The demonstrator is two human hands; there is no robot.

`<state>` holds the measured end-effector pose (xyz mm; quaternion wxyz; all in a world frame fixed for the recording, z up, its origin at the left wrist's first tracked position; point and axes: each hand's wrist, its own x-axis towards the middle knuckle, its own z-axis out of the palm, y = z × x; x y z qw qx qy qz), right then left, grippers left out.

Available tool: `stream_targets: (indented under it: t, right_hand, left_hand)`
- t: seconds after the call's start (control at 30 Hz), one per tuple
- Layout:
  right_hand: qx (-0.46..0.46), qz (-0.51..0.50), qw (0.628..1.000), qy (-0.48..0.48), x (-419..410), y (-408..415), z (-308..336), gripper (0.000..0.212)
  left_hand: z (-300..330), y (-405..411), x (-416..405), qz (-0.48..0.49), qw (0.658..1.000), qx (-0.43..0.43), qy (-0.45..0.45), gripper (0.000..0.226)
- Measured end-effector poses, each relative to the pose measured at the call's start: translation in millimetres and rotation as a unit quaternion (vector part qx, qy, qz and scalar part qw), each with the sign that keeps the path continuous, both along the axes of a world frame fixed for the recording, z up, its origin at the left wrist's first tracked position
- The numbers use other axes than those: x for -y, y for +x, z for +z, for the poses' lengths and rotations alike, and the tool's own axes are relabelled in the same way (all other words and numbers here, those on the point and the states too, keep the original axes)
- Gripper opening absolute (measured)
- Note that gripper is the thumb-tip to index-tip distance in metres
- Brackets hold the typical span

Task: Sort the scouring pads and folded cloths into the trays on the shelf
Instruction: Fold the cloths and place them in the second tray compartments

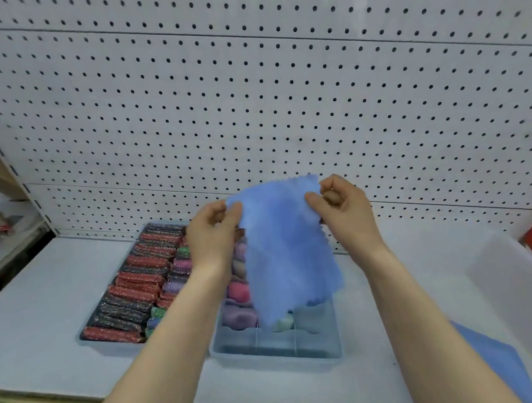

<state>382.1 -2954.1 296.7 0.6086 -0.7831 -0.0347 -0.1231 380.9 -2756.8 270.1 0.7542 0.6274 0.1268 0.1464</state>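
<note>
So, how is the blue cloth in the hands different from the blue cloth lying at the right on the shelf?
The held blue cloth hangs in the air above the divided tray, pinched at its top corners by the left hand and right hand; the other blue cloth lies flat on the shelf, untouched. The held one shows whole; the lying one is cut off by an arm and the picture's edge. Both are the same light blue.

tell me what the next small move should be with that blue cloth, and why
Probably fold it in half. The left hand and right hand pinch the blue cloth by its top corners, so it hangs open and unfolded above the divided tray, whose compartments hold compact folded cloths; it likely needs folding to fit.
</note>
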Motion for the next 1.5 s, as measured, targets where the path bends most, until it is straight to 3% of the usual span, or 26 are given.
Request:
stream_targets:
  t: [0.17, 0.4, 0.57, 0.63, 0.73, 0.77, 0.87, 0.97, 1.03, 1.13, 1.23, 1.4, 1.5]
  right_hand:
    - [0.043, 0.056, 0.997, -0.041, -28.4, -14.4, -0.5, 0.008]
    - [0.008, 0.033, 0.999, 0.009, -28.8, -19.3, 1.7, 0.011]
    - [-0.016, 0.052, 0.998, 0.038, -13.5, -22.0, 7.1, 0.005]
    - [-0.026, 0.096, 0.993, 0.062, -6.8, -24.3, 15.0, 0.011]
    - [-0.021, 0.158, 0.983, 0.089, -0.6, -28.6, 27.3, 0.012]
    - [-0.020, 0.174, 0.981, 0.087, 1.2, -29.9, 31.2, 0.014]
    - [-0.015, 0.182, 0.981, 0.065, 8.3, -31.1, 38.9, 0.015]
    - [-0.009, 0.134, 0.990, 0.049, 17.6, -31.4, 39.7, 0.017]
    - [-0.025, 0.107, 0.993, 0.040, 23.5, -32.4, 36.8, 0.018]
    - [-0.056, 0.083, 0.995, -0.002, 27.8, -34.1, 32.7, 0.020]
    - [-0.052, 0.067, 0.996, -0.026, 29.3, -35.9, 35.0, 0.005]
    - [-0.026, 0.066, 0.997, -0.014, 41.1, -40.2, 47.5, 0.017]
    - [-0.046, 0.092, 0.995, 0.003, 46.6, -44.7, 54.4, 0.007]
  left_hand:
    - [24.1, -20.2, 41.8, -0.052, 0.996, 0.072, 0.002, 0.003]
    - [28.7, -34.2, 50.5, -0.144, 0.986, 0.076, -0.022, 0.030]
    - [14.2, -30.6, 26.8, -0.047, 0.995, 0.076, 0.050, 0.018]
    - [12.0, -22.8, 16.7, -0.066, 0.993, 0.030, 0.091, 0.037]
    - [13.0, -8.1, 7.2, -0.206, 0.966, -0.120, 0.102, 0.088]
    - [14.1, -5.8, 4.7, -0.254, 0.952, -0.138, 0.101, 0.096]
    - [16.5, -3.2, 2.5, -0.308, 0.943, -0.083, 0.094, 0.075]
    - [20.3, -1.7, 8.0, -0.247, 0.967, -0.049, 0.045, 0.025]
    - [22.3, -4.0, 11.4, -0.225, 0.973, -0.045, 0.021, 0.009]
    - [26.2, -8.6, 17.2, -0.217, 0.975, -0.024, 0.043, 0.006]
    - [32.3, -13.7, 18.4, -0.229, 0.972, 0.016, 0.053, 0.012]
    - [41.4, -18.6, 7.3, -0.251, 0.960, 0.080, 0.091, 0.015]
    - [46.2, -20.7, 4.4, -0.249, 0.961, 0.089, 0.082, 0.015]
